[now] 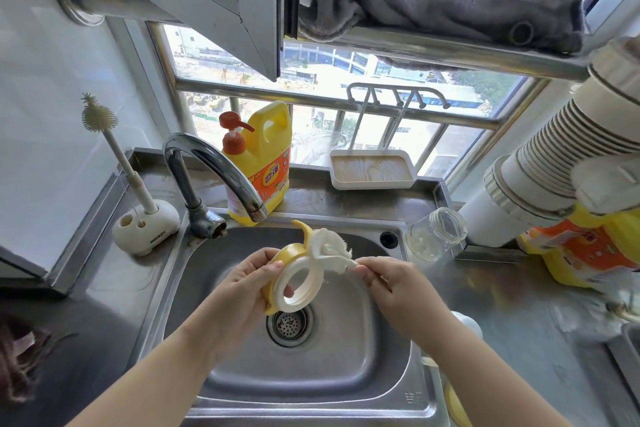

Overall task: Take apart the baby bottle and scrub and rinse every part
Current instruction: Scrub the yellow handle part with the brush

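- Head view: bottle is already apart. You're on the collar ring, yellow outside, cream inside, with a yellow handle curving up from its far side.
- Your left hand grips the ring by its left edge, thumb on the rim, fingers curled behind it. It's held tilted over the sink, just above the drain.
- Your right hand pinches the handle of a small white brush between thumb and fingertips. The brush head sits on the ring's upper right rim, touching it.
- Glass bottle body lies on its side on the bench right of the sink, mouth toward you, some white residue or foam inside. Can't tell whether it's been scrubbed.
- Faucet shows no water running, so I judge the rinse isn't under way.
- Teat and cap: can't pick them out. A pale rounded thing at the sink's right edge is mostly hidden by your right forearm.
- Long brush stands in its holder at left, away from both hands. Dish soap jug is behind the faucet.
- Judgement: roughly midway. Ring scrub in hand; rinsing and probably the bottle body and small parts left.
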Action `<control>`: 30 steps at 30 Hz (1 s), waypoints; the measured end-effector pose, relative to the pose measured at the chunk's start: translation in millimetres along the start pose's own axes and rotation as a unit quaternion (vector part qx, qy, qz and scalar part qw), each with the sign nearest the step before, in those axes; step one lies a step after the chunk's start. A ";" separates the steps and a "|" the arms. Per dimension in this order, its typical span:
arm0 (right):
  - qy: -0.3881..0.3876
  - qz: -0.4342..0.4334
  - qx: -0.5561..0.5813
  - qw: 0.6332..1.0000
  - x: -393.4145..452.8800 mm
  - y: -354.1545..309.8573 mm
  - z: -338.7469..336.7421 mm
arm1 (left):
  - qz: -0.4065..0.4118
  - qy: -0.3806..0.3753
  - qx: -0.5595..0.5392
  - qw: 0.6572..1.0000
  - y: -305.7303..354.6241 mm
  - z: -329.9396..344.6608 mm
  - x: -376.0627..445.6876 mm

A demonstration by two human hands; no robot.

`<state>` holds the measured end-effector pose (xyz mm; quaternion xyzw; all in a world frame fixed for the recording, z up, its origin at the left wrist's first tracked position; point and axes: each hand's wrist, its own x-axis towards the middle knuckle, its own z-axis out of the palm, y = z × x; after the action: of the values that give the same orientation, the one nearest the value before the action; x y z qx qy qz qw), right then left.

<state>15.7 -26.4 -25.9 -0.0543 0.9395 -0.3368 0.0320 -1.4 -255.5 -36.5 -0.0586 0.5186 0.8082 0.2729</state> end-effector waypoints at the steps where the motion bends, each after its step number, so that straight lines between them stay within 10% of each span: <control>1: 0.002 0.004 -0.003 1.000 -0.3 1.8 -1.8 | 0.006 -0.008 -0.001 1.000 0.5 -1.2 -0.5; 18: 0.024 -0.027 -0.021 0.999 12.6 -23.0 -16.0 | 0.017 -0.096 0.219 0.971 -0.4 -4.8 -2.0; 30: 0.039 -0.060 0.035 0.997 2.3 -30.6 -10.3 | 0.052 -0.082 0.174 0.980 11.8 -1.7 -6.0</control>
<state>14.9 -43.7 1.5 -0.0965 0.9227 -0.3725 -0.0229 -2.6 -263.0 -25.6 0.0834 0.6295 0.7206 0.2782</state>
